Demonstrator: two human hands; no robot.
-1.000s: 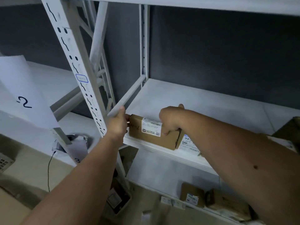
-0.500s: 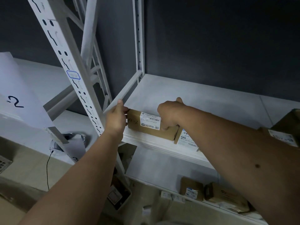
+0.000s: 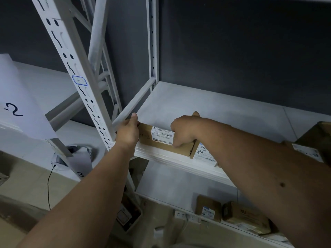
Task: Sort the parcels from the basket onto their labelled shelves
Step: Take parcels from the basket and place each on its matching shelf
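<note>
A brown cardboard parcel (image 3: 157,145) with a white barcode label lies at the front left corner of the white shelf (image 3: 206,106). My left hand (image 3: 128,132) presses against its left end beside the upright post. My right hand (image 3: 182,130) grips the parcel's right part from above, thumb on the front face. A second parcel (image 3: 203,153) with a white label sits right beside it, partly hidden under my right forearm. A small blue-edged label (image 3: 79,80) is stuck on the post.
The perforated white upright (image 3: 71,56) stands left of the parcel. Paper sheets marked 2 (image 3: 14,97) and 3 (image 3: 80,163) hang on the left rack. More parcels (image 3: 232,213) lie on the lower shelf. Another box (image 3: 315,140) sits at far right. A basket (image 3: 128,215) stands below.
The view has tilted slightly; both hands stay on the parcel, which sits a little further back on the shelf than a second ago.
</note>
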